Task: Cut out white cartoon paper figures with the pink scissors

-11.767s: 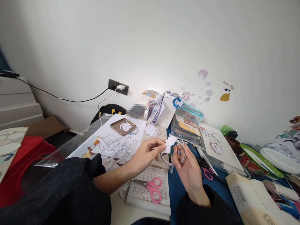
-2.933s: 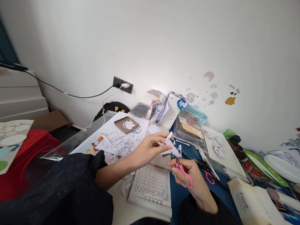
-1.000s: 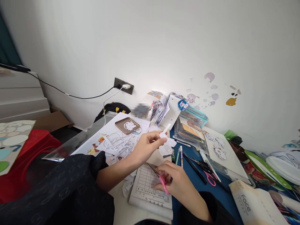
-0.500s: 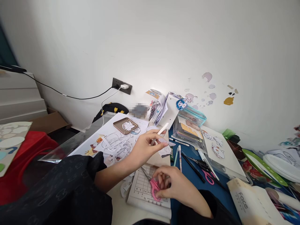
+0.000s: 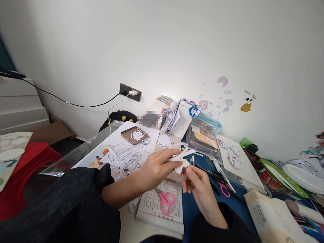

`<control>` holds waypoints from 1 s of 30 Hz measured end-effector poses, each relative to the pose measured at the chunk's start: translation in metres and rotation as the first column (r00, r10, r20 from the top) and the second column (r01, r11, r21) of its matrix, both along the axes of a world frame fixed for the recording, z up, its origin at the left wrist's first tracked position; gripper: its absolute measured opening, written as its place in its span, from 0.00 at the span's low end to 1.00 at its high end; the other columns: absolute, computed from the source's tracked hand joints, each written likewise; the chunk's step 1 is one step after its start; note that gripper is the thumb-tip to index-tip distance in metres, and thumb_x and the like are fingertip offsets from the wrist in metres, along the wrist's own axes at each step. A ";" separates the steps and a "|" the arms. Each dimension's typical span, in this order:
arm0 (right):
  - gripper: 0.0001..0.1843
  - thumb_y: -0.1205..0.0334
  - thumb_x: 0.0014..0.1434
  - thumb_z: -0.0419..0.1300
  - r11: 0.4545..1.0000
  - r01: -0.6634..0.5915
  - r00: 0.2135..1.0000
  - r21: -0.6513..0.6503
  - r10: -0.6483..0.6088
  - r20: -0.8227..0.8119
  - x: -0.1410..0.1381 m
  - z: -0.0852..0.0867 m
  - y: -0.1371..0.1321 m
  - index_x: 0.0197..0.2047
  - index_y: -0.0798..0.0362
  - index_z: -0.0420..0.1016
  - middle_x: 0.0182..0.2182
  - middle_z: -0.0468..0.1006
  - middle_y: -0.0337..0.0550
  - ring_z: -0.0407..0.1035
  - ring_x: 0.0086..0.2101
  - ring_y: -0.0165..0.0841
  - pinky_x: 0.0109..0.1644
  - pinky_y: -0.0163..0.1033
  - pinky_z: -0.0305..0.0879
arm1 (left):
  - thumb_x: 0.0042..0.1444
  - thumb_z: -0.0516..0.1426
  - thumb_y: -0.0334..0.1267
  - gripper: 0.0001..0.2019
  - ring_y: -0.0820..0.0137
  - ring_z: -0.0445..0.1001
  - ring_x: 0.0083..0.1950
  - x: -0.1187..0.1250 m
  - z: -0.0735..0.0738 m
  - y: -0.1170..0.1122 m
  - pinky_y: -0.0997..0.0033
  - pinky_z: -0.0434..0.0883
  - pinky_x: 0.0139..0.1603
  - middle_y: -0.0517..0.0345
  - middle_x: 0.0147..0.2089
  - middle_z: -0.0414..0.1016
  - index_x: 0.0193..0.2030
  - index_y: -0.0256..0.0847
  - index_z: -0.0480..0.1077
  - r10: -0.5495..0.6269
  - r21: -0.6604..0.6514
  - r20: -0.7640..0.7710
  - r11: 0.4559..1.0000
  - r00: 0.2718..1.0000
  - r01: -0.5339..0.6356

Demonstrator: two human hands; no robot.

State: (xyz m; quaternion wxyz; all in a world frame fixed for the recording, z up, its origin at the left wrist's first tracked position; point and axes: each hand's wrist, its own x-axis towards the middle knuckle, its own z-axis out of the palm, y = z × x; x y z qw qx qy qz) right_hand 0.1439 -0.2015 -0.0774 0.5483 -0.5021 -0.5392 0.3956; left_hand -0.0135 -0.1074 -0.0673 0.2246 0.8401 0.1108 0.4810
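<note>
My left hand [image 5: 158, 167] is closed in a pinch on a small white paper cutout [image 5: 182, 156] with a curled strip, held above the desk. My right hand [image 5: 198, 184] is raised just below it, with thumb and fingertips pinched at the cutout's lower edge. The pink scissors [image 5: 165, 201] lie free on a gridded notepad [image 5: 162, 207] under my hands.
A pile of white paper scraps [image 5: 126, 158] and a brown tray [image 5: 134, 135] lie on printed sheets to the left. Pens and a second pair of scissors [image 5: 224, 187] rest on the blue mat. Clear boxes [image 5: 205, 141], green plates [image 5: 278, 173] and a tissue pack [image 5: 268, 216] crowd the right.
My right hand has let go of the pink scissors on the notepad and come up to the cutout. My left hand has lowered a little, still holding the paper.
</note>
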 end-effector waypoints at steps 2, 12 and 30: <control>0.17 0.53 0.64 0.54 1.000 0.015 1.000 0.000 -0.015 -0.003 0.000 -0.003 0.001 0.30 0.56 0.70 0.16 0.65 0.27 0.60 0.14 0.23 0.19 0.31 0.59 | 0.58 0.54 0.34 0.09 0.61 0.76 0.42 -0.001 0.002 -0.002 0.64 0.72 0.43 0.48 0.48 0.77 0.37 0.44 0.78 -0.030 0.000 -0.044 1.000 0.999 0.030; 0.15 0.57 0.64 0.55 0.986 0.159 0.982 0.060 -0.164 0.091 0.003 -0.002 0.003 0.29 0.57 0.71 0.15 0.63 0.26 0.59 0.14 0.23 0.20 0.31 0.60 | 0.58 0.49 0.29 0.11 0.70 0.69 0.32 0.009 0.008 -0.008 0.69 0.68 0.34 0.47 0.47 0.71 0.41 0.38 0.72 0.013 -0.242 -0.035 0.970 0.999 -0.021; 0.13 0.54 0.60 0.57 0.950 0.199 0.969 0.241 -0.227 0.095 -0.003 0.005 0.002 0.45 0.47 0.77 0.44 0.77 0.44 0.68 0.47 0.43 0.50 0.44 0.62 | 0.56 0.59 0.37 0.06 0.64 0.71 0.48 0.012 0.016 -0.015 0.66 0.70 0.45 0.50 0.52 0.66 0.29 0.39 0.73 -0.320 -0.586 0.089 0.749 0.943 0.309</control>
